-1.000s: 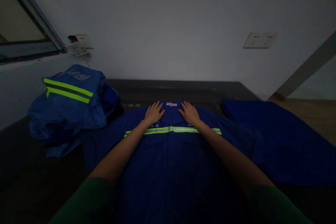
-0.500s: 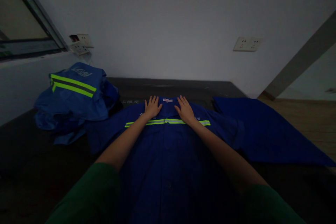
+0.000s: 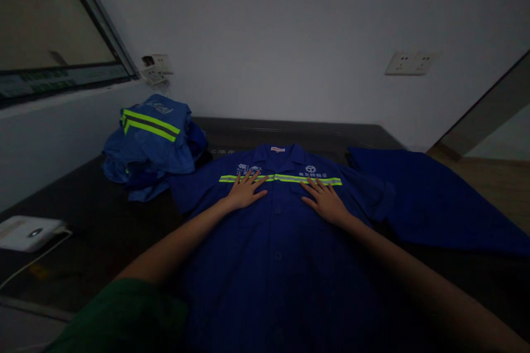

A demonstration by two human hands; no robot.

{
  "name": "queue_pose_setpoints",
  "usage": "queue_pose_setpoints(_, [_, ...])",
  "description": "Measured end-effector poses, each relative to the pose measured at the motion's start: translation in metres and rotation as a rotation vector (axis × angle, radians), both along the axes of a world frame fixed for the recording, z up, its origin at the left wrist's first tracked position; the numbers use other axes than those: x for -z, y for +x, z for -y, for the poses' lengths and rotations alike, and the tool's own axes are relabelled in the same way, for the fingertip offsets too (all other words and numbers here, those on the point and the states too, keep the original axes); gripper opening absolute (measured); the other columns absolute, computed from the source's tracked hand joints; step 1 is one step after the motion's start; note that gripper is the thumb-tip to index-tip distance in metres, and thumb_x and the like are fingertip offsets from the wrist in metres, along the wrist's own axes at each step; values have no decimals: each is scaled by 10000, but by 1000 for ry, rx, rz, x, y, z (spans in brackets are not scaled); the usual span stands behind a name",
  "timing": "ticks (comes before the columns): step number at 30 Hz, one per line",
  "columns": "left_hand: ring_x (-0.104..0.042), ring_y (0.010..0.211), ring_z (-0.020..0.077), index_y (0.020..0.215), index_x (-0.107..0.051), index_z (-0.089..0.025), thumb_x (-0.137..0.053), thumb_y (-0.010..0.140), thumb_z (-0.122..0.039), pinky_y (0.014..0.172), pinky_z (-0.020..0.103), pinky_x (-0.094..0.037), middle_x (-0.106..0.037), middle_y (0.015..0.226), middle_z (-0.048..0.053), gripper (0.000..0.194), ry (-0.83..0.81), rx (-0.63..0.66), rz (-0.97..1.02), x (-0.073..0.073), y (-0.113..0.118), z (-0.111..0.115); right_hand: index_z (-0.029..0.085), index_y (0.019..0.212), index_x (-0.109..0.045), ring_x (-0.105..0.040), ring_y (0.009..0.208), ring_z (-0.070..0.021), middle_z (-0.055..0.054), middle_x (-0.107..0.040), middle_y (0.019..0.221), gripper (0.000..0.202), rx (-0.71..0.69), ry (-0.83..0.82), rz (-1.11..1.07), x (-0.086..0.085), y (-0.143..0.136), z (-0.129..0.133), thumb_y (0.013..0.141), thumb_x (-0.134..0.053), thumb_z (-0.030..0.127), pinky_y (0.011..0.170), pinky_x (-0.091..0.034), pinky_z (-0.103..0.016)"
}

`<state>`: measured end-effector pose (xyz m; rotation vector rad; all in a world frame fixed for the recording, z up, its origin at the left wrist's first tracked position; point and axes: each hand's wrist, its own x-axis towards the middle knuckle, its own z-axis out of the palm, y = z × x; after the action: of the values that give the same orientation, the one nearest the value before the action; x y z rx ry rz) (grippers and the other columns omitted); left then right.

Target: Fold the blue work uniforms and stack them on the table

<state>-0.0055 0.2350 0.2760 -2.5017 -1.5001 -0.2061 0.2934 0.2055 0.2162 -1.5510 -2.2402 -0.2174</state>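
A dark blue short-sleeved work shirt lies front side up on the dark table, buttoned down the middle, its collar towards the wall. A yellow-green and silver reflective stripe crosses the chest, with white printing above it. My left hand rests flat on the left of the chest, fingers spread over the stripe. On the other side of the button line, my right hand is laid flat with fingers apart, the tips on the stripe. Neither hand grips the cloth. The shirt's lower part fades into shadow.
To the left is a heap of blue garments with reflective bands. A folded blue cloth lies on the right, partly beside the shirt's sleeve. A white device with a cable sits at the table's left. Wall sockets are behind.
Both hands have slid from beside the collar down the chest towards me and a little apart, uncovering the printing. The view has shifted left, bringing the white device into sight.
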Motion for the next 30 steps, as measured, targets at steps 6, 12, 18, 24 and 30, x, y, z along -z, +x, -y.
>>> queue_pose_setpoints(6, [-205, 1436, 318, 1433, -385, -343, -402, 904, -604, 1137, 588, -137, -283, 1553, 36, 590, -1, 28, 146, -13, 16, -31, 286, 1484, -308, -195, 1434, -309, -37, -235, 1567, 610, 38, -4, 24, -10, 11, -27, 954, -253, 582, 1138, -200, -547])
queue_pose_setpoints(12, [-498, 1259, 177, 1341, -509, -198, -349, 956, -317, 1073, 295, -366, -549, 1370, 50, 434, 119, -102, 355, -50, -39, -40, 215, 1456, -380, -217, 1423, -338, -100, -274, 1549, 576, 31, 58, 7, -22, 4, -22, 960, -335, 505, 1110, -245, -576])
queue_pose_setpoints(18, [-561, 1171, 277, 1180, -631, -182, -453, 874, -310, 1008, 388, -415, -644, 1222, 102, 376, 191, -425, 337, -69, -154, -29, 259, 1438, -406, -179, 1441, -297, -74, -262, 1557, 552, -284, 91, -57, -30, -71, 28, 953, -362, 519, 1119, -241, -570])
queue_pose_setpoints(24, [-600, 1122, 240, 1137, -655, -169, -404, 877, -329, 949, 294, -447, -682, 1172, 77, 395, 145, -510, 282, -77, -210, -42, 302, 1452, -370, -202, 1435, -295, -63, -281, 1549, 570, -359, 1, 0, -16, -103, 45, 946, -350, 564, 1128, -174, -598])
queue_pose_setpoints(30, [-621, 1069, 252, 1076, -664, -141, -457, 860, -374, 891, 273, -466, -703, 1087, 97, 379, 198, -565, 272, -92, -228, -53, 319, 1461, -346, -203, 1434, -293, -51, -264, 1556, 569, -346, 13, -3, -14, -100, 43, 949, -334, 569, 1135, -167, -581])
